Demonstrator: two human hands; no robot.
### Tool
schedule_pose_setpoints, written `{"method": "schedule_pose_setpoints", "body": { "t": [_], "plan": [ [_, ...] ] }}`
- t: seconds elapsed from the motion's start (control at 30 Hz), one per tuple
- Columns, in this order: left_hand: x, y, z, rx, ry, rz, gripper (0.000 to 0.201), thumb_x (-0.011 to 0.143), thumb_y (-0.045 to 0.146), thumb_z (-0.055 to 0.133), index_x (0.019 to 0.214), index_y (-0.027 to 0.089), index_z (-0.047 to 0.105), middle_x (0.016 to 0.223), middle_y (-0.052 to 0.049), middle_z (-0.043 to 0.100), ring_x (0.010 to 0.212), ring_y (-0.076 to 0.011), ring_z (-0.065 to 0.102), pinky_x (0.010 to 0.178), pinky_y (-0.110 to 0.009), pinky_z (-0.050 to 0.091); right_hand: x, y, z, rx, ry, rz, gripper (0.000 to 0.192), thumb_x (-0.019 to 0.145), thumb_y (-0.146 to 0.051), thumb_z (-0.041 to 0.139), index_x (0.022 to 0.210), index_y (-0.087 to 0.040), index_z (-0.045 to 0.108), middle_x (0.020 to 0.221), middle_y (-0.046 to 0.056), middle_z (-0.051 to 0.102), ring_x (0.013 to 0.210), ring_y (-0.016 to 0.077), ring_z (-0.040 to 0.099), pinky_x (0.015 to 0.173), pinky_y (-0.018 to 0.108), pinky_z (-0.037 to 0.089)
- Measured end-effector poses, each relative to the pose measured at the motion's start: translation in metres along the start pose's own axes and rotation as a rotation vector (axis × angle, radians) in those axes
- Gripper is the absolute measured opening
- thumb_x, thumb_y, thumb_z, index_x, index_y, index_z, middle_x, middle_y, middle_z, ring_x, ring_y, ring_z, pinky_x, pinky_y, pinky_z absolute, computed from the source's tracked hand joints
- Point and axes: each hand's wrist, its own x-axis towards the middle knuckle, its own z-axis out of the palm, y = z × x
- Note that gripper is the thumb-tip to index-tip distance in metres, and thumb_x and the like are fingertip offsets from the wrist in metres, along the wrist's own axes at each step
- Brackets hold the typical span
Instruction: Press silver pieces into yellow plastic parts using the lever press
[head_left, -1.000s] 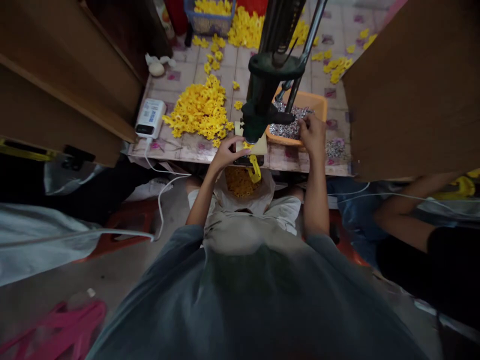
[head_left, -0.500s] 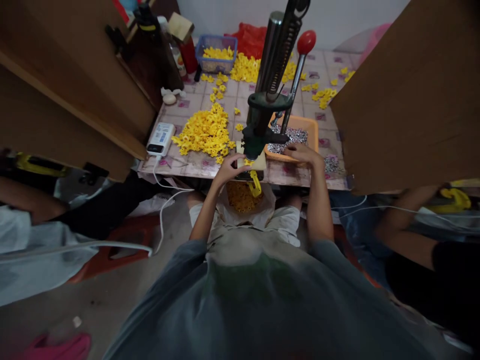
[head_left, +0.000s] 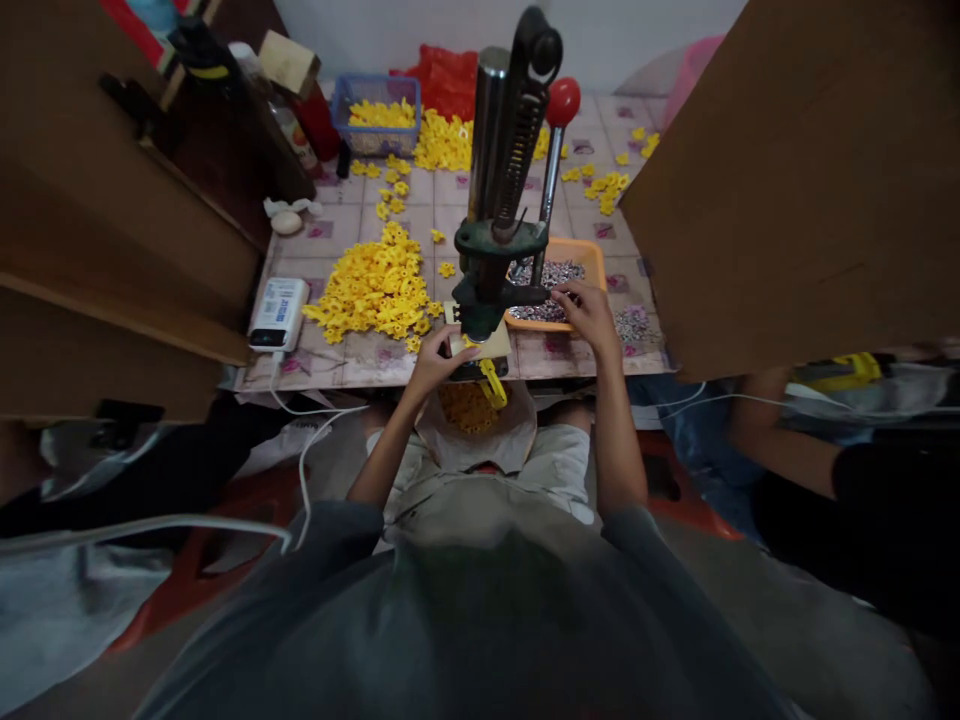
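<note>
Head view: we are pinching a yellow plastic piece (head_left: 471, 342) under the hand press (head_left: 491, 262) with our left hand (head_left: 435, 362), while our right hand (head_left: 589, 312), now lowered, is picking loosely at the orange tray (head_left: 594, 262) of metal bits at three o'clock.

Power bank (head_left: 278, 312): white, near left corner of the desk (head_left: 337, 355), cable attached.
Blue basket (head_left: 375, 112): far left, with yellow pieces inside.
Red bag (head_left: 446, 80): far, behind the basket.
Brown board (head_left: 787, 180): right side.
</note>
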Motion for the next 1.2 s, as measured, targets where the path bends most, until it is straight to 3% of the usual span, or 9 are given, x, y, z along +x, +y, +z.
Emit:
{"method": "schedule_pose_setpoints", "body": {
  "t": [0.1,0.27,0.4,0.63,0.77,0.9,0.97,1.07,1.2],
  "plan": [
    [0.001,0.0,0.0,0.009,0.009,0.005,0.059,0.077,0.072,0.089,0.101,0.018,0.079,0.069,0.003,0.058,0.061,-0.0124,0.047,0.059,-0.026,0.04,-0.03,-0.016,0.017,0.076,0.056,-0.123,0.044,0.108,-0.059,0.052,0.11,-0.026,0.081,0.119,0.012,0.078,0.115,0.0294,0.068,0.105,0.044,0.055],
    [0.0,0.004,-0.002,-0.02,-0.016,0.074,0.063,0.069,0.075,0.092,0.091,0.018,0.083,0.09,-0.008,0.079,0.08,-0.0211,0.068,0.077,-0.035,0.056,-0.067,-0.048,0.061,0.12,-0.068,-0.408,0.038,0.111,-0.051,0.054,0.11,-0.03,0.085,0.111,0.01,0.08,0.106,0.0288,0.072,0.1,0.046,0.056],
    [-0.003,0.01,-0.003,-0.046,-0.077,0.097,0.055,0.07,0.07,0.095,0.088,0.019,0.085,0.094,-0.011,0.082,0.091,-0.025,0.074,0.088,-0.04,0.058,-0.064,-0.058,0.081,0.002,-0.183,-0.533,0.039,0.112,-0.045,0.049,0.116,-0.033,0.085,0.117,0.01,0.08,0.11,0.0314,0.071,0.102,0.051,0.055],
    [-0.002,0.007,-0.005,-0.073,-0.069,0.081,0.056,0.07,0.071,0.094,0.091,0.019,0.086,0.091,-0.01,0.081,0.082,-0.0215,0.07,0.079,-0.035,0.054,-0.07,-0.046,0.092,-0.128,-0.188,-0.626,0.039,0.104,-0.041,0.057,0.133,-0.035,0.082,0.12,0.015,0.077,0.112,0.0378,0.067,0.1,0.062,0.052],
    [-0.002,0.0,-0.002,-0.061,-0.028,0.07,0.06,0.07,0.071,0.094,0.096,0.017,0.086,0.095,-0.01,0.08,0.079,-0.0197,0.066,0.073,-0.033,0.052,-0.081,-0.058,0.074,-0.138,0.028,-0.482,0.052,0.103,-0.047,0.047,0.148,-0.038,0.072,0.132,0.016,0.07,0.126,0.0438,0.064,0.108,0.071,0.048],
    [0.0,-0.004,0.0,-0.03,0.026,0.065,0.065,0.074,0.072,0.09,0.104,0.015,0.083,0.083,-0.005,0.072,0.067,-0.0151,0.055,0.064,-0.03,0.045,-0.011,-0.118,0.028,0.099,0.557,-0.14,0.075,0.111,-0.056,0.007,0.176,-0.028,0.031,0.163,0.018,0.048,0.157,0.0402,0.042,0.119,0.065,0.043],
    [0.002,-0.004,0.0,-0.018,0.02,0.077,0.069,0.076,0.073,0.088,0.11,0.014,0.081,0.081,-0.003,0.068,0.065,-0.0138,0.051,0.062,-0.028,0.043,0.049,-0.152,0.003,0.302,0.485,-0.045,0.088,0.107,-0.062,-0.012,0.175,-0.017,0.019,0.161,0.022,0.049,0.148,0.0345,0.051,0.11,0.054,0.052],
    [0.001,-0.003,-0.001,-0.038,0.017,0.108,0.083,0.075,0.075,0.088,0.13,0.015,0.073,0.094,-0.005,0.069,0.07,-0.0146,0.056,0.065,-0.028,0.046,0.099,-0.181,-0.017,0.559,0.257,0.066,0.118,0.091,-0.075,-0.033,0.159,-0.011,0.04,0.139,0.021,0.064,0.108,0.0256,0.066,0.085,0.04,0.057],
    [-0.009,-0.006,-0.005,-0.091,0.053,0.117,0.092,0.084,0.079,0.079,0.152,0.022,0.058,0.123,-0.013,0.072,0.08,-0.0173,0.065,0.073,-0.032,0.054,0.026,-0.173,0.004,0.599,0.456,-0.033,0.122,0.081,-0.094,-0.025,0.128,-0.023,0.062,0.089,0.01,0.062,0.072,0.0239,0.058,0.064,0.04,0.051]
  ]
}}
